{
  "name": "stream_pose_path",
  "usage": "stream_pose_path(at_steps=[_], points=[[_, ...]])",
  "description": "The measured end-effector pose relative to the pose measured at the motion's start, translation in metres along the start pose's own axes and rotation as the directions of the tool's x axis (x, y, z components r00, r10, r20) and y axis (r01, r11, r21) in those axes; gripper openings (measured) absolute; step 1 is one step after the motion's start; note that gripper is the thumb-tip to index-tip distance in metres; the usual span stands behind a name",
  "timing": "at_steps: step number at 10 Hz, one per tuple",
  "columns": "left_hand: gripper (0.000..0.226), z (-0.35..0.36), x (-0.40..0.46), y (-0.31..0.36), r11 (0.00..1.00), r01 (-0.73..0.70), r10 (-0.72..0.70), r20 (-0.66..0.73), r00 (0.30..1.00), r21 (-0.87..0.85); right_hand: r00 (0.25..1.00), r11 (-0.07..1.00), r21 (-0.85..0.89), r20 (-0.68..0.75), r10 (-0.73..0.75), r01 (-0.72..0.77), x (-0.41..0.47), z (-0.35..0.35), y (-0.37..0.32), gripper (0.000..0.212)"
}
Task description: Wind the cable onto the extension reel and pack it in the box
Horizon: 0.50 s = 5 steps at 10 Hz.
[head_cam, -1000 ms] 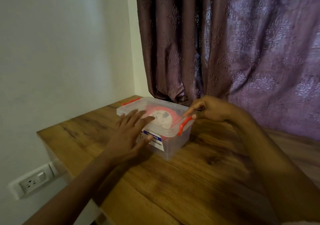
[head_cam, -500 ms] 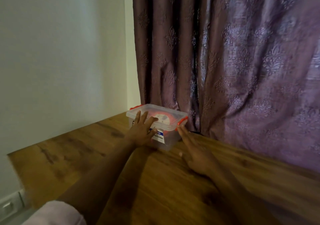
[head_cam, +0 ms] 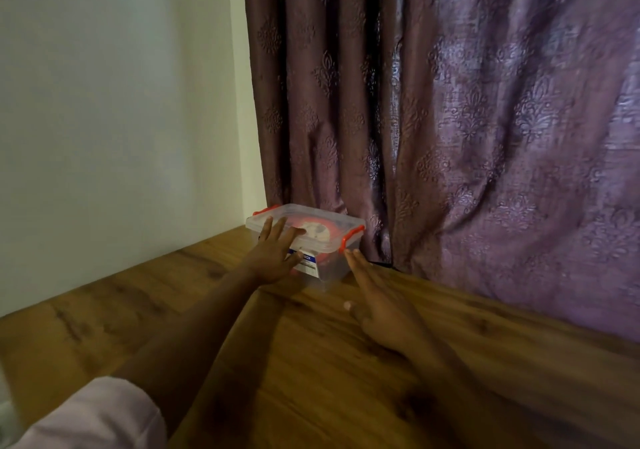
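Lidded clear box [head_cam: 329, 268], red reel [head_cam: 320, 232] visible inside, sat on wooden table [head_cam: 311, 379] against curtain [head_cam: 450, 137]; left hand [head_cam: 273, 258] lay flat-fingered across its lid and front, right hand [head_cam: 379, 305] flat and relaxed just beside it.

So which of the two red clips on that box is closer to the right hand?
The red clip on the box's right end, by the curtain. The right hand's fingertips lie just below it; the other clip sits at the far left end, beyond the left hand.
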<state>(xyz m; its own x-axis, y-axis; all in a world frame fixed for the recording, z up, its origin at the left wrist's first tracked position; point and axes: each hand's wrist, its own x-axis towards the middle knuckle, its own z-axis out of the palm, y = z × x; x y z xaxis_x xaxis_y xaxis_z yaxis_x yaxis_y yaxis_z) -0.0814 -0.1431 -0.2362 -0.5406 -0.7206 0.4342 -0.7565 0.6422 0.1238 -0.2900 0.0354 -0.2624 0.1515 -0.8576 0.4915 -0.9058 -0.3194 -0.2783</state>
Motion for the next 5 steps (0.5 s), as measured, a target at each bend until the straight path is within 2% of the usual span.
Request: stream_pose_path(at_steps=[1, 2, 4, 5], points=[[0.081, 0.001, -0.010, 0.005, 0.996, 0.084, -0.086, 0.056, 0.995, 0.038, 0.999, 1.000, 0.005, 0.024, 0.028, -0.028, 0.000, -0.001, -0.002, 0.087], [0.090, 0.001, -0.034, 0.014, 0.989, 0.133, -0.140, 0.115, 0.984, 0.069, 0.997, 0.998, -0.032, 0.036, 0.061, -0.060, 0.000, -0.005, -0.008, 0.086], [0.086, -0.011, -0.092, 0.020, 0.994, 0.073, -0.075, 0.024, 0.997, 0.078, 0.996, 0.971, -0.222, -0.002, 0.094, -0.092, -0.003, -0.011, -0.028, 0.092], [0.084, -0.021, -0.113, 0.020, 0.989, 0.041, -0.040, -0.008, 0.999, 0.140, 0.995, 0.959, -0.266, -0.027, 0.094, -0.098, -0.005, -0.010, -0.043, 0.092]])
